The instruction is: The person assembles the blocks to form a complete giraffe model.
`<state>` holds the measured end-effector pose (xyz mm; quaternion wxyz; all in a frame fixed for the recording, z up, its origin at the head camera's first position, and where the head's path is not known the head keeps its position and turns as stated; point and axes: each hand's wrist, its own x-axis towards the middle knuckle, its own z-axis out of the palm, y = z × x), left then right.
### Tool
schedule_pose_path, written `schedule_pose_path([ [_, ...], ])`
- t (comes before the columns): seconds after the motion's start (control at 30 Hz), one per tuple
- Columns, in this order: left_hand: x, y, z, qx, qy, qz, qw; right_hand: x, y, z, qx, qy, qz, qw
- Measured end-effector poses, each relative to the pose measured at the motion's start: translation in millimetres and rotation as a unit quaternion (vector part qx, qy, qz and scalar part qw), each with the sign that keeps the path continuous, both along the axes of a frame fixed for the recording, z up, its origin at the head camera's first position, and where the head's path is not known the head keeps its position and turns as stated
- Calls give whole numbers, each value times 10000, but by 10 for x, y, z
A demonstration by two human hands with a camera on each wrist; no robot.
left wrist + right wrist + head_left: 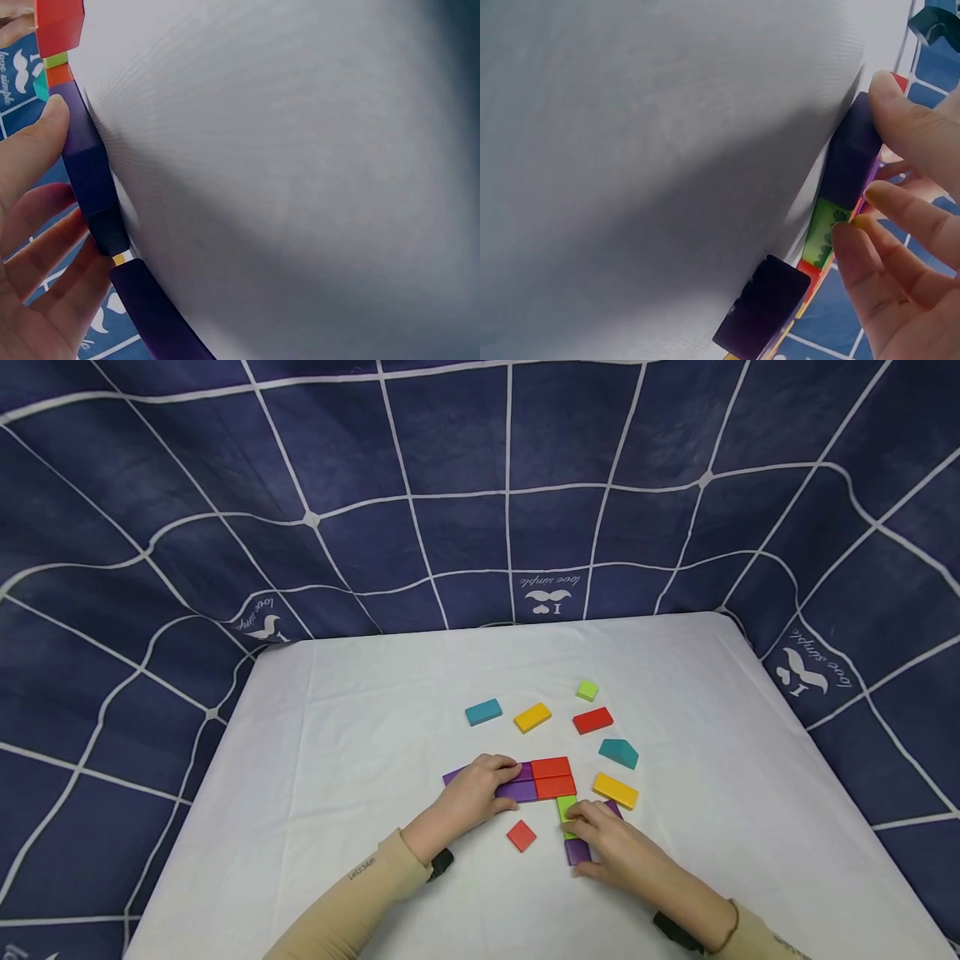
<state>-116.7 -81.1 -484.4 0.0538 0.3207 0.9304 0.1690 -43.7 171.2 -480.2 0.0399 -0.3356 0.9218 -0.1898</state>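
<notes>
In the head view, a row of purple blocks meets a pair of red blocks on the white table. My left hand holds the purple blocks, thumb on the near side and fingers over the top and far side. From the red end, a green block and a purple block run toward me. My right hand grips this purple block, its thumb against it and fingertips at the green block. Another purple block is partly hidden behind that hand. Between the hands lies a small red block.
Beyond the hands lie a blue block, a yellow block, a red block and a small green block. A teal angled block and another yellow block sit to the right. Blue gridded cloth surrounds the table.
</notes>
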Motion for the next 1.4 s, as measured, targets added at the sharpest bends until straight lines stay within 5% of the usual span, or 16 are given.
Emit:
schedule_pose_path([
  [0.57, -11, -2, 36, -35, -57, 74, 10000, -20, 1, -4, -69, 184, 110, 9997],
  [0.83, 2, -6, 42, 16, -67, 71, 10000, -45, -7, 8, -16, -81, -101, 9999],
  [1.1, 10, -3, 35, 73, -72, 76, 9999, -286, 66, 37, -91, 117, -395, 9991],
  [1.4, 15, 4, 35, 6, -134, 63, 9999, -465, 143, 12, 271, -579, -112, 9979],
])
